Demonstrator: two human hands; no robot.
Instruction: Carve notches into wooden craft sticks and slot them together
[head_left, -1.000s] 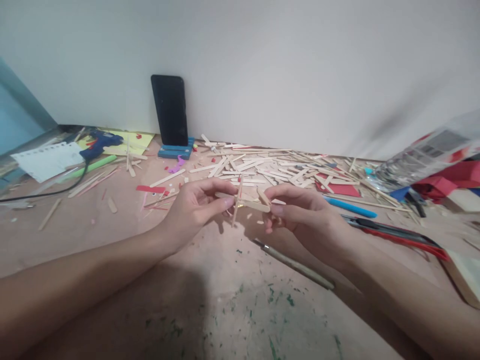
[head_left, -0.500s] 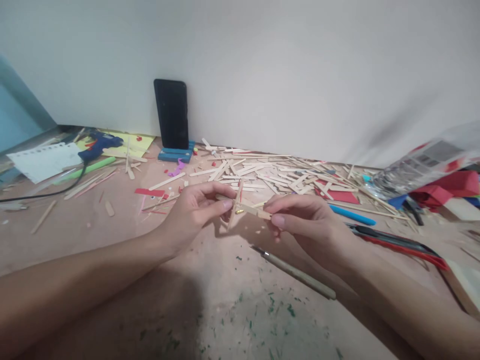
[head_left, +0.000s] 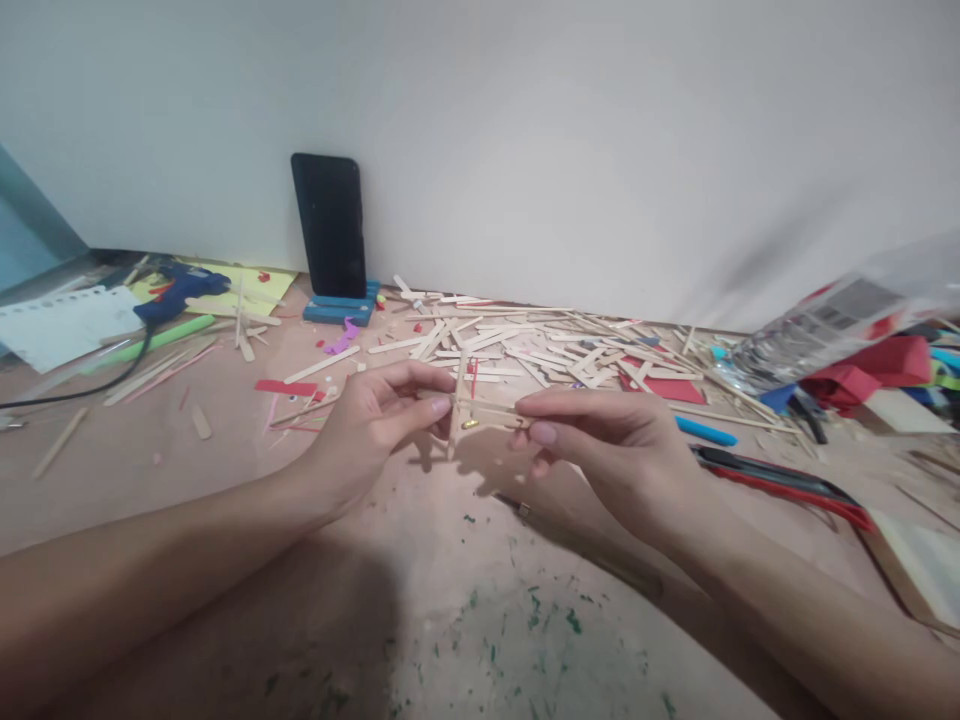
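Left fingers (head_left: 435, 407) and right fingers (head_left: 546, 434) pinched a craft-stick frame (head_left: 456, 418), seemingly light, stiff, snappable, best held near its middle.

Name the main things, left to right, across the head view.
White paper, blue glue gun, black phone, left hand, held wooden sticks, right hand, clear plastic packaging.

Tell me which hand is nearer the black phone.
Left. The left hand is in front of the phone, slightly to its right; the right hand is farther right.
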